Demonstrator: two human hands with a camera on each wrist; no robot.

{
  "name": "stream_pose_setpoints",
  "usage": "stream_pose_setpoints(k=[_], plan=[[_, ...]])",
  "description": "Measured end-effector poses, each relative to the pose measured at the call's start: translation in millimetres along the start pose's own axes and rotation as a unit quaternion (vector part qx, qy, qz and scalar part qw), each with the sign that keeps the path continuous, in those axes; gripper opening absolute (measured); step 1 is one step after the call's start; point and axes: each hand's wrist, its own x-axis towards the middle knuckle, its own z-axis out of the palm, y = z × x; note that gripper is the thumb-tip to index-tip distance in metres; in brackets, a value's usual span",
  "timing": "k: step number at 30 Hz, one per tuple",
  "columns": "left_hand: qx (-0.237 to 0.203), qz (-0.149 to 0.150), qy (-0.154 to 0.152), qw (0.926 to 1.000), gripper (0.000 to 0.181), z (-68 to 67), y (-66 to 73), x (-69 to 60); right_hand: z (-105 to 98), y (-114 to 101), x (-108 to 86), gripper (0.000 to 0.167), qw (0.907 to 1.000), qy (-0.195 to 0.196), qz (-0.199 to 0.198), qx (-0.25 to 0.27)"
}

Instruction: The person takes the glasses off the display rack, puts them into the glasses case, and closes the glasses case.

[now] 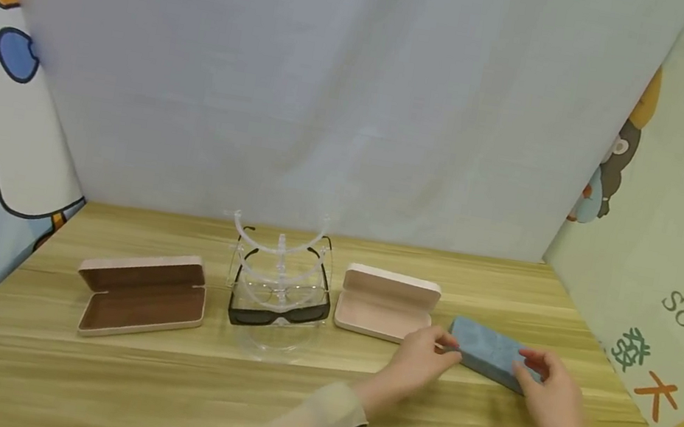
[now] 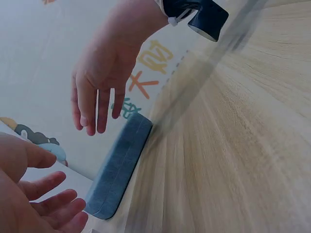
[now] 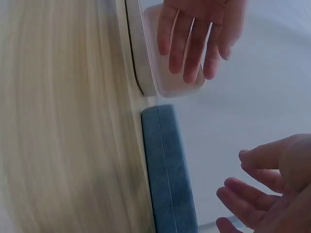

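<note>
A blue glasses case, its lid closed, lies on the table at the right. My left hand is by the case's left end, and in the left wrist view the fingers of that left hand are loosely spread. Near the other end is my right hand. Seen from the right wrist, the right hand hovers above the blue case with relaxed fingers, apart from it. Nothing is held in either hand.
A pale pink glasses case lies opened just left of the blue one. Another opened case with a brown lining is at the far left. Between them, a clear display stand carries black sunglasses and thin-framed glasses.
</note>
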Motion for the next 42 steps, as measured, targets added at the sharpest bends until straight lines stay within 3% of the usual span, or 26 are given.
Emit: stream_pose_setpoints(k=[6,11,18,22,34,42], plan=[[-0.010,0.004,-0.034,0.9994,0.015,-24.4,-5.5,-13.8,12,-22,-2.3,0.030,0.9986,-0.018,-0.046,0.021],[0.002,0.009,-0.032,0.9994,0.015,-47.0,-11.6,-25.2,22,-36,-3.2,0.029,0.9960,-0.039,-0.072,0.035],[0.040,0.037,-0.013,0.9984,0.017,-80.3,-20.6,-40.5,35,-56,-0.3,0.018,0.9902,0.015,-0.136,0.028],[0.063,0.056,0.003,0.9964,0.016,-99.7,-24.3,-50.8,42,-66,3.1,0.015,0.9865,0.018,-0.158,0.038],[0.117,0.092,0.065,0.9867,0.015,-146.8,-35.2,-84.7,74,-93,2.0,0.012,0.9775,-0.029,-0.185,0.096],[0.133,0.083,0.151,0.9760,0.006,-176.4,-29.1,-100.4,92,-115,1.3,0.012,0.9719,-0.046,-0.187,0.136]])
